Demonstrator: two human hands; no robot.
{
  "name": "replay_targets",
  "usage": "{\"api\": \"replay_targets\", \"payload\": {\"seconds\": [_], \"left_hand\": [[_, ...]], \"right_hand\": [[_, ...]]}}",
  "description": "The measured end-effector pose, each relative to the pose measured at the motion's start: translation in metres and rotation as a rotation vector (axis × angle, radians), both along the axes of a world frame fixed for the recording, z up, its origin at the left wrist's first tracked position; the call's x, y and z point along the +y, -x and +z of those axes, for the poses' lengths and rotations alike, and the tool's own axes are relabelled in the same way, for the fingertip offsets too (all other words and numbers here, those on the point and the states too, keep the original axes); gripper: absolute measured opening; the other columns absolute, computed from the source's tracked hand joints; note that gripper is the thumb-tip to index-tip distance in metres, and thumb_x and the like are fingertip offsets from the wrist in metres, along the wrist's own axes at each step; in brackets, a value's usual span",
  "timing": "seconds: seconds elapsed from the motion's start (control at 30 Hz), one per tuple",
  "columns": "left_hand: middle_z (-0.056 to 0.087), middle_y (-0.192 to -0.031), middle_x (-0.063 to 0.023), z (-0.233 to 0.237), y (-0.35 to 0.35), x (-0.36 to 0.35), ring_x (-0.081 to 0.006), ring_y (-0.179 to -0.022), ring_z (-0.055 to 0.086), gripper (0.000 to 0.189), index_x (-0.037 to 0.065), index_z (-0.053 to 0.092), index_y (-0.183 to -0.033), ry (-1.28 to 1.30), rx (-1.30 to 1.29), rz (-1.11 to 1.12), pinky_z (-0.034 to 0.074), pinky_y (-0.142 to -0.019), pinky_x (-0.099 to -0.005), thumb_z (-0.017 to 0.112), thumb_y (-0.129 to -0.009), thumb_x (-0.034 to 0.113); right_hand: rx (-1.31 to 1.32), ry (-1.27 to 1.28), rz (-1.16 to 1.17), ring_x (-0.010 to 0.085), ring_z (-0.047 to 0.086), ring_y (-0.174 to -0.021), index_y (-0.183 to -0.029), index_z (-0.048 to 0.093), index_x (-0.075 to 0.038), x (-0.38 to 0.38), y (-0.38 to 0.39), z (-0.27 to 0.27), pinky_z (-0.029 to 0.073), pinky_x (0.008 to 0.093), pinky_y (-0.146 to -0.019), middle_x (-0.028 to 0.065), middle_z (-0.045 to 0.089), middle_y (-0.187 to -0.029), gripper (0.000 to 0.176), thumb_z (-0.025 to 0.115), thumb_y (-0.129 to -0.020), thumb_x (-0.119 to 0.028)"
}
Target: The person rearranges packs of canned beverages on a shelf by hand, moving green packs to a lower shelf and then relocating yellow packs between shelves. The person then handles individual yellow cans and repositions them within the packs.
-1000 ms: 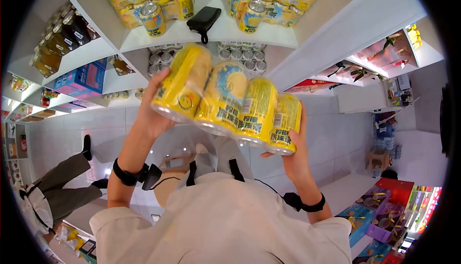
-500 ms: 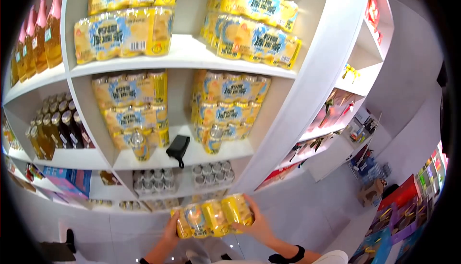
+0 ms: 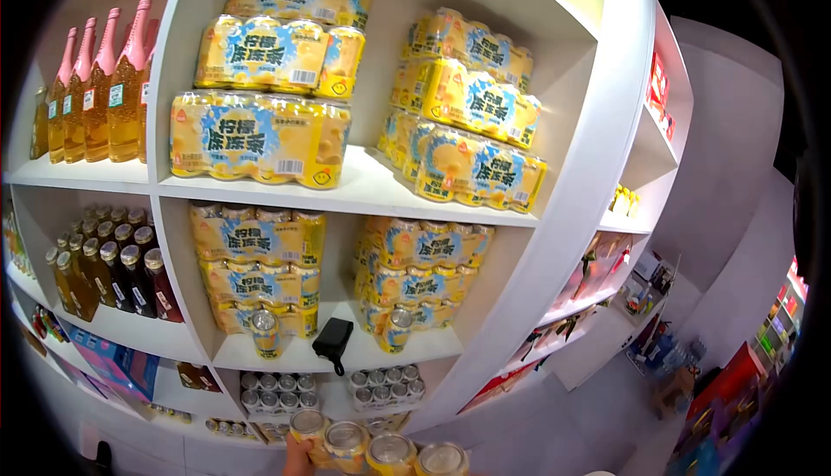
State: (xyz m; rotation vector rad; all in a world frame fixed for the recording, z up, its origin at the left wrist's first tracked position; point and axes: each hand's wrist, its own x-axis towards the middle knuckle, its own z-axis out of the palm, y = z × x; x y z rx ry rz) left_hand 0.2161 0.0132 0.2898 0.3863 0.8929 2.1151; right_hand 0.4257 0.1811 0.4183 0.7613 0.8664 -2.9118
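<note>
At the bottom edge of the head view, a yellow multipack of drink cans [image 3: 391, 452] is held with its silver can tops facing up. My left hand [image 3: 299, 457] is closed around its left end, with only part of the fingers showing. My right hand does not show; the pack's right end runs close to the frame's bottom. Matching packs stand in stacks on the shelves ahead: a left upper stack [image 3: 251, 134], a right upper stack [image 3: 485, 164], a left lower stack [image 3: 260, 281] and a right lower stack [image 3: 424, 277].
Two single yellow cans, one left [image 3: 265, 334] and one right [image 3: 396, 331], stand before the lower stacks, with a black pouch [image 3: 332, 344] between them. Silver-topped cans [image 3: 279, 392] fill the shelf below. Pink-topped bottles [image 3: 108, 95] and dark bottles [image 3: 112, 260] stand left. A white upright panel [image 3: 554, 190] borders the right.
The view has tilted up, so the shelves sit lower in it. The pack has turned from showing its side to showing its can tops. My right hand has left the view.
</note>
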Motion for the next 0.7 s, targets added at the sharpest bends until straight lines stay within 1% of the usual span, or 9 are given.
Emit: {"api": "replay_targets", "payload": {"seconds": [0.13, 0.23, 0.3, 0.37, 0.43, 0.5, 0.53, 0.63, 0.7], "left_hand": [[0.052, -0.117, -0.0079, 0.020, 0.017, 0.000, -0.0216, -0.108, 0.050, 0.071, 0.004, 0.040, -0.123, 0.063, 0.230, -0.057, 0.042, -0.089, -0.0373, 0.065, -0.073, 0.048], [0.043, -0.128, -0.0117, 0.039, 0.017, 0.003, -0.0240, -0.117, 0.043, 0.065, 0.004, 0.027, -0.133, 0.160, 0.451, -0.027, 0.034, -0.098, -0.0393, 0.058, -0.082, 0.027], [0.030, -0.137, -0.0135, 0.061, 0.003, -0.001, -0.0237, -0.125, 0.032, 0.082, 0.004, 0.012, -0.139, 0.209, 0.487, 0.002, 0.029, -0.101, -0.0406, 0.060, -0.082, 0.038], [0.022, -0.141, -0.0129, 0.058, -0.010, -0.004, -0.0249, -0.129, 0.026, 0.088, 0.005, 0.004, -0.140, 0.172, 0.504, 0.024, 0.029, -0.100, -0.0427, 0.056, -0.083, 0.046], [0.023, -0.140, -0.0131, 0.058, -0.028, -0.017, -0.0260, -0.128, 0.027, 0.083, 0.004, 0.006, -0.140, 0.240, 0.324, -0.125, 0.031, -0.099, -0.0429, 0.053, -0.085, 0.045], [0.026, -0.139, -0.0129, 0.070, -0.050, -0.023, -0.0265, -0.127, 0.029, 0.080, 0.004, 0.009, -0.139, 0.349, 0.191, -0.260, 0.033, -0.098, -0.0425, 0.053, -0.085, 0.045], [0.028, -0.138, -0.0128, 0.085, -0.062, -0.026, -0.0263, -0.126, 0.030, 0.079, 0.004, 0.011, -0.138, 0.432, 0.151, -0.324, 0.034, -0.098, -0.0420, 0.054, -0.085, 0.045], [0.042, -0.129, -0.0100, 0.041, -0.089, -0.023, -0.0245, -0.118, 0.042, 0.081, 0.006, 0.020, -0.135, 0.254, -0.059, -0.224, 0.038, -0.096, -0.0399, 0.064, -0.078, 0.042], [0.046, -0.125, -0.0088, 0.021, -0.095, -0.023, -0.0234, -0.114, 0.047, 0.082, 0.006, 0.021, -0.135, 0.136, -0.424, -0.149, 0.039, -0.096, -0.0391, 0.067, -0.075, 0.037]], "right_hand": [[-0.004, -0.010, 0.064, 0.0158, 0.056, -0.097, -0.136, 0.027, -0.005, 0.003, 0.017, 0.003, 0.047, 0.0271, -0.080, 0.0097, 0.052, -0.115, 0.056, 0.053, -0.088, -0.021], [-0.015, -0.020, 0.116, 0.0156, 0.056, -0.098, -0.136, 0.026, -0.005, 0.003, 0.023, 0.004, 0.047, 0.0271, -0.080, 0.0100, 0.051, -0.117, 0.058, 0.054, -0.087, -0.020], [-0.026, -0.032, 0.149, 0.0155, 0.056, -0.099, -0.136, 0.026, -0.005, 0.004, 0.024, 0.003, 0.047, 0.0272, -0.081, 0.0101, 0.051, -0.118, 0.059, 0.055, -0.087, -0.020], [-0.033, -0.069, 0.180, 0.0154, 0.055, -0.100, -0.136, 0.025, -0.004, 0.005, 0.027, -0.002, 0.047, 0.0272, -0.081, 0.0103, 0.050, -0.119, 0.060, 0.056, -0.087, -0.019], [-0.048, -0.148, 0.190, 0.0153, 0.055, -0.101, -0.137, 0.025, -0.004, 0.006, 0.034, -0.011, 0.047, 0.0272, -0.082, 0.0105, 0.050, -0.120, 0.062, 0.057, -0.086, -0.019], [-0.080, -0.315, 0.175, 0.0151, 0.052, -0.103, -0.138, 0.021, -0.004, 0.005, 0.038, -0.022, 0.045, 0.0273, -0.084, 0.0106, 0.047, -0.123, 0.068, 0.060, -0.083, -0.017], [-0.089, -0.410, 0.167, 0.0150, 0.051, -0.104, -0.139, 0.019, -0.003, 0.006, 0.044, -0.026, 0.045, 0.0273, -0.085, 0.0107, 0.046, -0.124, 0.072, 0.062, -0.082, -0.015], [-0.085, -0.416, 0.159, 0.0145, 0.051, -0.103, -0.140, 0.014, -0.004, 0.002, 0.055, -0.037, 0.045, 0.0272, -0.084, 0.0098, 0.045, -0.123, 0.080, 0.065, -0.079, -0.012], [-0.122, -0.389, 0.158, 0.0152, 0.049, -0.105, -0.140, 0.014, -0.004, -0.002, 0.058, -0.060, 0.043, 0.0279, -0.086, 0.0093, 0.043, -0.124, 0.084, 0.068, -0.076, -0.010]]}}
